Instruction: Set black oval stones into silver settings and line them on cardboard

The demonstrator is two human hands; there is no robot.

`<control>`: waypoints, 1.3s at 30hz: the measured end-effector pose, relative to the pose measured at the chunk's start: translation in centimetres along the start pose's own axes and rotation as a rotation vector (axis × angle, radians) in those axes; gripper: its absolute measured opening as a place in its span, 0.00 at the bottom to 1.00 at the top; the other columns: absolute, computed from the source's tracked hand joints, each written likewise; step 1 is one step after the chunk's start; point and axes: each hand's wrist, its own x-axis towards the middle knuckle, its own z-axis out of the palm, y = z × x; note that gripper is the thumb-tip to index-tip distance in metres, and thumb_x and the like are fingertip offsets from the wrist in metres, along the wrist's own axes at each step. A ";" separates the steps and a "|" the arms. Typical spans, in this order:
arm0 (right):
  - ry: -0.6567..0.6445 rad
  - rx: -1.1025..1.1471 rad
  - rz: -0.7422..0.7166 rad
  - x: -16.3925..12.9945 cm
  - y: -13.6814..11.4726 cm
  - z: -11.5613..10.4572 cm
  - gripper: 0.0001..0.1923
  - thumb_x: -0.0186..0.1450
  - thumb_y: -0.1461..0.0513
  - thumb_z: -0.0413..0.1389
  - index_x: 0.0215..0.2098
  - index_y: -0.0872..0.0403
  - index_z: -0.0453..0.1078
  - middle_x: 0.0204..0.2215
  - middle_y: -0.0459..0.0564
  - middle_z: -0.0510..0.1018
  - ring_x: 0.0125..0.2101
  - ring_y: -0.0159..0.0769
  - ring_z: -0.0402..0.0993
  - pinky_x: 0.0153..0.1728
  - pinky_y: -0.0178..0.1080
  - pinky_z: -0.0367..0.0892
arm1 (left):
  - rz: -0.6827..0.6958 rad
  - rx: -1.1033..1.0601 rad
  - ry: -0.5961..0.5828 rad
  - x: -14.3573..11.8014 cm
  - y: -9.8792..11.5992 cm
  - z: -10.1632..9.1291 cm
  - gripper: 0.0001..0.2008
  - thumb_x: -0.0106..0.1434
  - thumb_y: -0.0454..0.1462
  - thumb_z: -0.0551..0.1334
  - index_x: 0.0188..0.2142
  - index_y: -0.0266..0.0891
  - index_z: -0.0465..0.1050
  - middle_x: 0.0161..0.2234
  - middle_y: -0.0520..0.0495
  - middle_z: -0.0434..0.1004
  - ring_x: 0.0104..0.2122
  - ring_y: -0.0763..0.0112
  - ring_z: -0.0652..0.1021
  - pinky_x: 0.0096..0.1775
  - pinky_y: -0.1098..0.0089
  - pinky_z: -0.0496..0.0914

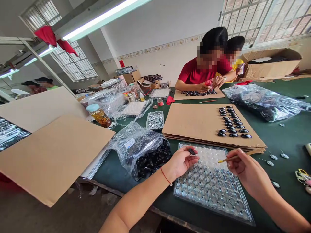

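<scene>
At lower centre of the frame, my left hand [181, 162] pinches a small black oval piece [191, 151], best held lightly by its edge, above a clear plastic compartment tray [210, 157], while my right hand [248, 166] grips a yellow-tipped wooden stick [229, 158], best kept steady.

No legible text from where I sit. White label [130, 143] on the clear plastic bag [143, 135]: I get marks that could be print, too small to make out. Red paper sign [121, 63] on the back wall [157, 26]: can't resolve any characters. Small glass jar [160, 102] with reddish colouring: can't tell if that's a label or the contents. Large plastic bag [262, 100] at far right: pale patches, I can't separate print from glare. No brand or number I can log
</scene>
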 end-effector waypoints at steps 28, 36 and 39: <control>-0.081 -1.314 -0.532 -0.1 0.6 -0.3 0.18 0.66 0.57 0.37 0.21 0.53 0.55 0.18 0.46 0.66 0.18 0.31 0.61 0.20 0.33 0.50 | -0.106 0.022 -0.113 0.2 0.6 0.1 0.04 0.58 0.34 0.56 0.33 0.35 0.66 0.21 0.56 0.59 0.15 0.86 0.59 0.17 0.82 0.55; -0.122 -1.169 -0.595 -0.5 0.3 0.0 0.16 0.66 0.58 0.38 0.25 0.54 0.60 0.21 0.47 0.67 0.20 0.31 0.62 0.23 0.33 0.55 | 0.083 0.525 -0.078 -0.5 0.3 0.9 0.06 0.58 0.39 0.56 0.33 0.39 0.66 0.21 0.56 0.56 0.16 0.82 0.55 0.18 0.78 0.49; -0.206 -1.012 -0.592 -1.1 0.2 0.2 0.14 0.66 0.59 0.39 0.31 0.54 0.62 0.23 0.48 0.68 0.23 0.32 0.64 0.26 0.34 0.58 | 0.315 0.916 -0.064 -0.7 -0.1 1.3 0.12 0.58 0.44 0.54 0.31 0.38 0.68 0.21 0.54 0.59 0.20 0.77 0.59 0.22 0.76 0.53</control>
